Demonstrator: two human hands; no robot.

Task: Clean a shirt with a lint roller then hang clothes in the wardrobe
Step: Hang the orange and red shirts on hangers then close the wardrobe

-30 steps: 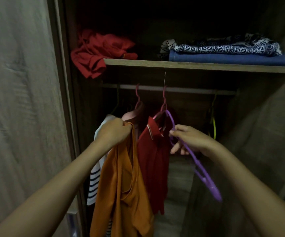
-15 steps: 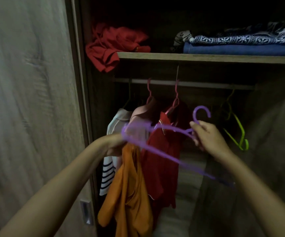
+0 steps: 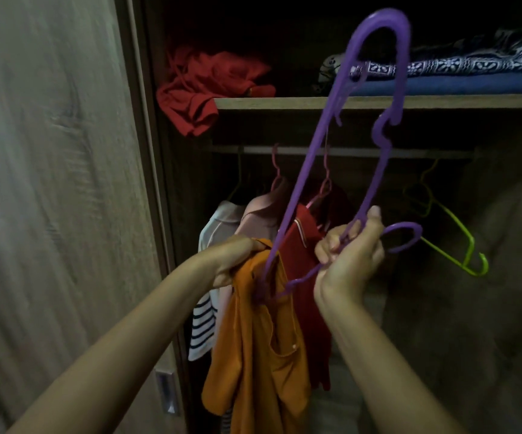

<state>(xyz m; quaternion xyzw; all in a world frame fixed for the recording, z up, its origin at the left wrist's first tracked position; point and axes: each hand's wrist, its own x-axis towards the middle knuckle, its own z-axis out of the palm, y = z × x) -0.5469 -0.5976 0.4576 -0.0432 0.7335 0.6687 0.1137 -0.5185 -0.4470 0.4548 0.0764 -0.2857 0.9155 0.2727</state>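
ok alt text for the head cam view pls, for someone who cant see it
At an open wardrobe, the right hand holds a purple hanger tilted on end, its lower tip in the neck of an orange top gripped by the left hand. Behind, clothes hang on a rail under a shelf of folded fabric.

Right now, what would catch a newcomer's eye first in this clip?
The purple hanger, tipped up on end in the middle, gripped near its hook by the right hand. Below it, the orange top bunched in the left hand, one hanger end poking into it. At right, an empty lime-green hanger on the rail.
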